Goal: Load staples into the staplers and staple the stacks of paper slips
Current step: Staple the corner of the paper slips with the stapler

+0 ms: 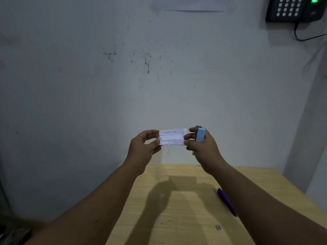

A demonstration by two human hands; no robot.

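Observation:
A stack of white printed paper slips (172, 137) is held up in the air in front of the wall, above the far edge of the table. My left hand (144, 147) pinches its left end between thumb and fingers. My right hand (201, 147) grips a light blue stapler (200, 134), held upright, and its fingertips also touch the slips' right end. The stapler's mouth is hidden behind my fingers, so whether it bites the paper cannot be seen.
A wooden table (185, 218) lies below my arms. A purple stapler (227, 202) lies on it by my right forearm, and a small strip of staples (218, 227) lies nearer the front. A keypad device (293, 8) hangs on the wall at top right.

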